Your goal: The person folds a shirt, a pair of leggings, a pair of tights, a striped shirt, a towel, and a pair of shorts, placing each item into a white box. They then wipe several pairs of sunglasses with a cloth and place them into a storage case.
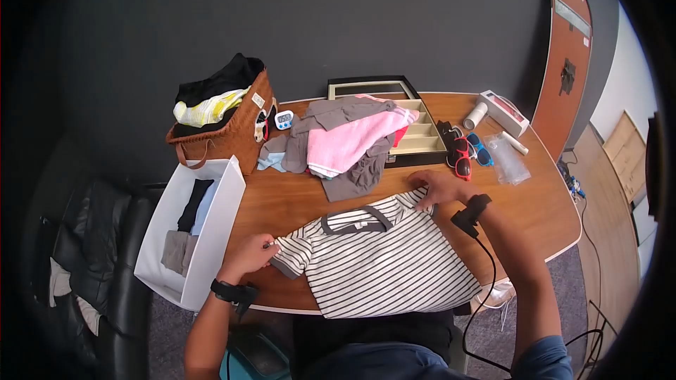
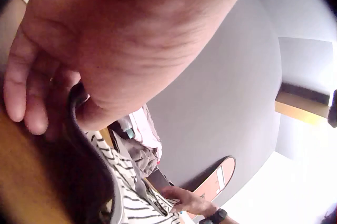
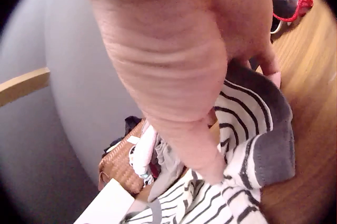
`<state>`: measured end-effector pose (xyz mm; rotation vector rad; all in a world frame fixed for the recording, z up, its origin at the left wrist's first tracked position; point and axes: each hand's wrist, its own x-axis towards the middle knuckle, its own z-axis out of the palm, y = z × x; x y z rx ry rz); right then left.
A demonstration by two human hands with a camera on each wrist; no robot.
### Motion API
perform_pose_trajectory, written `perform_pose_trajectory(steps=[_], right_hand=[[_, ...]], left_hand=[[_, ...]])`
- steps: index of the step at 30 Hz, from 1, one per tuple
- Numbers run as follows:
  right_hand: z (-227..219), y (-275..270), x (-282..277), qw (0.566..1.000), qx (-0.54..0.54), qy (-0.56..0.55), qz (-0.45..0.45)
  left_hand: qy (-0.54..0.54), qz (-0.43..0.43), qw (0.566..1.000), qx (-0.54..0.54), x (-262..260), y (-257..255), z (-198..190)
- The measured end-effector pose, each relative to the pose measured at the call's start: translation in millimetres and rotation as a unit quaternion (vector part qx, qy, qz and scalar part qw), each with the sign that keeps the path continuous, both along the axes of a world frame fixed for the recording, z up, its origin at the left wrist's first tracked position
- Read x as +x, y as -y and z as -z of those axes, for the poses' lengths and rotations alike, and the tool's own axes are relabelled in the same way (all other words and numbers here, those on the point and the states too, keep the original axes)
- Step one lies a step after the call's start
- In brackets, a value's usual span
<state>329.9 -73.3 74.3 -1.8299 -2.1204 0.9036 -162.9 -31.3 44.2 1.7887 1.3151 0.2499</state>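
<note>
A white T-shirt with dark stripes and a grey collar (image 1: 387,260) lies across the front of the table, its neckline toward the far side. My left hand (image 1: 250,255) pinches the grey-edged sleeve on the left; in the left wrist view the cuff (image 2: 97,155) runs between thumb and fingers. At the other sleeve, my right hand (image 1: 442,188) grips the cloth near the shoulder. In the right wrist view its thumb presses the striped fabric (image 3: 245,113), with the other fingers behind the sleeve and partly hidden.
Crumpled grey and pink clothes (image 1: 352,137) lie beyond the shirt, against an open compartment box (image 1: 429,142). Sunglasses (image 1: 462,158) and a plastic bag (image 1: 508,162) are at right. To the left stand a white bin (image 1: 229,204) with folded clothes and a brown basket (image 1: 246,123) of clothing.
</note>
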Motion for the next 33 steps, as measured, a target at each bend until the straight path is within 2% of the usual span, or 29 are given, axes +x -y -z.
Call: perform_pose_trajectory(steps=[1, 2, 4, 5, 6, 7, 8, 9, 11, 14, 16, 18, 20, 22, 23, 26, 28, 30, 32, 33], right_hand=[[3, 2, 1, 0.998, 0.027, -0.044, -0.025], [5, 4, 3, 0.998, 0.027, -0.043, -0.025], [9, 12, 4, 0.991, 0.104, -0.013, -0.081], [10, 14, 1, 0.991, 0.101, -0.013, -0.082], [11, 17, -4, 0.992, 0.102, 0.034, -0.067], [11, 19, -7, 0.99, 0.104, 0.082, -0.053], [11, 19, -10, 0.99, 0.103, 0.082, -0.054], [12, 19, -12, 0.992, 0.099, 0.065, -0.039], [15, 15, -13, 0.994, 0.095, 0.047, -0.024], [19, 11, -11, 0.988, 0.136, 0.06, -0.036], [15, 11, -13, 0.994, 0.108, 0.013, 0.024], [25, 8, -6, 0.992, 0.117, 0.01, 0.051], [26, 7, -6, 0.989, 0.127, 0.006, 0.079], [22, 6, -9, 0.98, 0.121, 0.011, 0.159], [19, 9, -11, 0.98, 0.121, 0.011, 0.158], [10, 16, -13, 0.98, 0.137, -0.032, 0.141], [8, 14, -3, 0.986, 0.118, -0.064, 0.099], [11, 6, 4, 0.978, 0.155, -0.078, 0.119], [0, -8, 5, 0.947, 0.182, -0.2, 0.176], [-10, -12, 2, 0.939, 0.205, -0.2, 0.189]], left_hand=[[-0.042, 0.041, 0.997, 0.057, 3, -4, -5], [-0.085, 0.082, 0.987, 0.111, 6, -7, -9], [-0.107, 0.07, 0.985, 0.114, 20, -3, -29], [-0.13, 0.056, 0.983, 0.119, 29, 0, -36], [-0.131, 0.057, 0.983, 0.116, 35, -1, -31], [-0.108, 0.081, 0.973, 0.186, 40, -4, -24], [-0.085, 0.104, 0.958, 0.255, 47, -7, -20], [-0.084, 0.103, 0.958, 0.254, 57, -8, -17], [-0.038, 0.213, 0.932, 0.291, 79, -9, -16], [0.014, 0.222, 0.92, 0.323, 103, -16, -8], [0.025, 0.226, 0.931, 0.286, 110, -27, -1], [0.031, 0.229, 0.941, 0.247, 113, -32, 4], [0.027, 0.144, 0.966, 0.214, 116, -32, 4], [0.016, 0.115, 0.969, 0.216, 117, -39, 10], [0.005, 0.086, 0.972, 0.218, 117, -42, 12], [0.042, 0.085, 0.977, 0.191, 110, -42, 13], [0.067, 0.089, 0.973, 0.203, 103, -42, 16], [0.093, 0.092, 0.967, 0.216, 100, -42, 17], [0.113, 0.094, 0.982, 0.12, 97, -41, 12], [0.112, 0.092, 0.982, 0.12, 97, -41, 10]])
